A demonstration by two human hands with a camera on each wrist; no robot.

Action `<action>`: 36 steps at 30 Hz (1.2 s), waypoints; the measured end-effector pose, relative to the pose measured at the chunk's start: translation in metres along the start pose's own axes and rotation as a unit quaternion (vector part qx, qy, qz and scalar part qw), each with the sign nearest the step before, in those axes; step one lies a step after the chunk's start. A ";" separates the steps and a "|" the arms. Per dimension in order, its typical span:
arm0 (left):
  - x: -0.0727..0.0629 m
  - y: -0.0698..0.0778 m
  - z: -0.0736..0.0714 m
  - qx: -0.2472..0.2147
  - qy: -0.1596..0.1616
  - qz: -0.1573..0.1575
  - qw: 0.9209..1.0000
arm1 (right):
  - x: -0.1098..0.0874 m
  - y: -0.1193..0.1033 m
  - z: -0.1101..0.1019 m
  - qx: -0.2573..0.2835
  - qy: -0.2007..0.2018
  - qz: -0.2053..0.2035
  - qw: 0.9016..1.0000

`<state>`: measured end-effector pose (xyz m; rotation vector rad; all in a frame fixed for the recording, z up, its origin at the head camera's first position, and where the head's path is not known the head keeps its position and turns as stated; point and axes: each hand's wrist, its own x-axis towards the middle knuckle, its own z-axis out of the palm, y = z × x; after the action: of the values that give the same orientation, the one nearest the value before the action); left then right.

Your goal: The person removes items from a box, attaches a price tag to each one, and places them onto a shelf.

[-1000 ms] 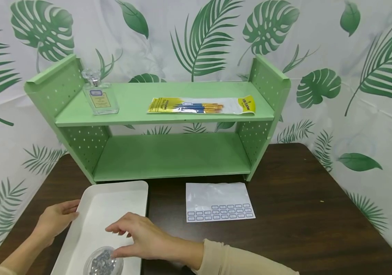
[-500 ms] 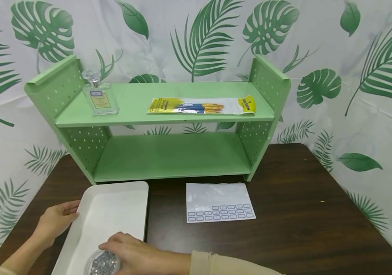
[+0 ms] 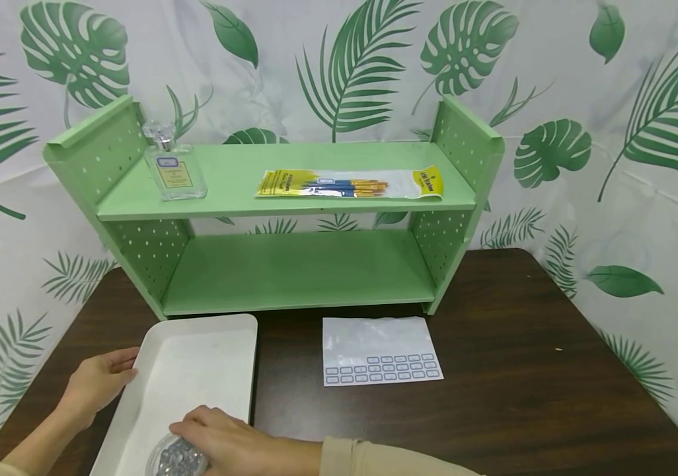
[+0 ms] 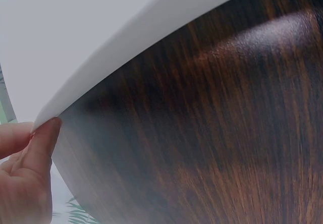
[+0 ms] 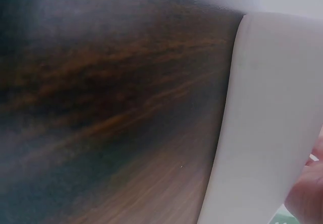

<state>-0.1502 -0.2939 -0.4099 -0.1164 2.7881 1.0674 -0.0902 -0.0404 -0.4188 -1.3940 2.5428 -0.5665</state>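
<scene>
A round clear container (image 3: 177,457) of small grey, glassy pieces stands at the near end of the white tray (image 3: 202,357), cut off by the head view's bottom edge. My right hand (image 3: 226,439) grips its right side, fingers curled round the rim. At the tray's left edge, my left hand (image 3: 98,383) pinches the rim between thumb and fingers. The left wrist view shows those fingertips (image 4: 49,128) right at the white edge. Only a bit of the right hand (image 5: 307,196) appears in the right wrist view, beyond the tray's side (image 5: 267,108).
Behind the tray rises a green two-tier shelf (image 3: 303,271). On its upper level are a glass perfume bottle (image 3: 175,173) and a yellow-and-clear pack of paintbrushes (image 3: 347,185). A sheet of small labels (image 3: 380,350) lies on the dark wood table (image 3: 511,370), right of the tray.
My right hand has come down from above the tray and closed its fingers on the clear container. The left hand stays at the tray's edge.
</scene>
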 end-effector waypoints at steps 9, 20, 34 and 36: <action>0.001 0.001 0.000 0.004 0.003 0.003 1.000 | 0.001 0.000 0.001 -0.022 0.023 -0.004 0.999; 0.001 0.001 0.000 0.015 0.006 0.002 1.000 | 0.006 -0.002 0.002 -0.034 0.031 0.021 0.999; 0.002 -0.001 0.001 0.010 0.003 -0.001 1.000 | -0.012 0.011 -0.037 0.070 0.111 0.053 0.990; 0.003 0.000 0.001 0.010 0.001 -0.002 1.000 | -0.022 0.019 -0.047 0.096 0.132 0.050 0.985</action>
<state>-0.1529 -0.2935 -0.4116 -0.1191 2.7974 1.0400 -0.1087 -0.0019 -0.3846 -1.1870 2.6508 -1.0072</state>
